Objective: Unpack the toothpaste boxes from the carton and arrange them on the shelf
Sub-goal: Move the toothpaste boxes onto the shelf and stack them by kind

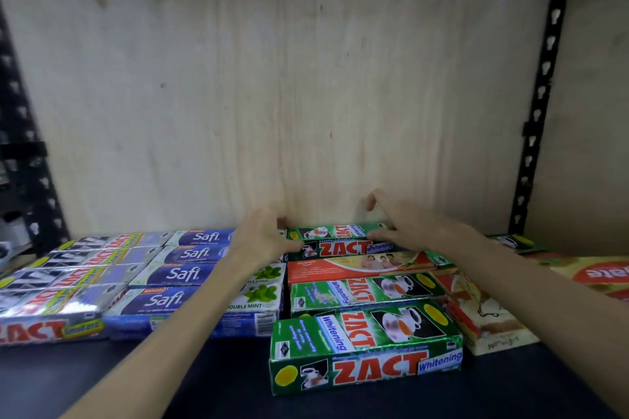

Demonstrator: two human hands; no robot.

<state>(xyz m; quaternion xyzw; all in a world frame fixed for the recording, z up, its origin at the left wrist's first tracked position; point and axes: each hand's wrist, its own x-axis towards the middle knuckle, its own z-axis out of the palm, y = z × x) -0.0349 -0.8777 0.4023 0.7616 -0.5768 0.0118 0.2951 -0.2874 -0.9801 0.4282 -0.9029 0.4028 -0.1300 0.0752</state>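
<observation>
A green Zact Whitening toothpaste box [340, 241] lies at the back of the dark shelf [204, 381], against the plywood back wall. My left hand [263, 236] grips its left end. My right hand [405, 221] rests on its right end with thumb and forefinger spread and the forefinger lifted. In front of it lie a red box [354, 265] and two more green Zact boxes [367, 291], the nearest one [366, 347] sticking out toward me. No carton is in view.
Blue Safi boxes [183, 274] fill the middle left and silver Zact boxes [61, 286] the far left. Red and yellow boxes [486, 313] lie at the right. Black slotted uprights [541, 88] flank the plywood wall [272, 78].
</observation>
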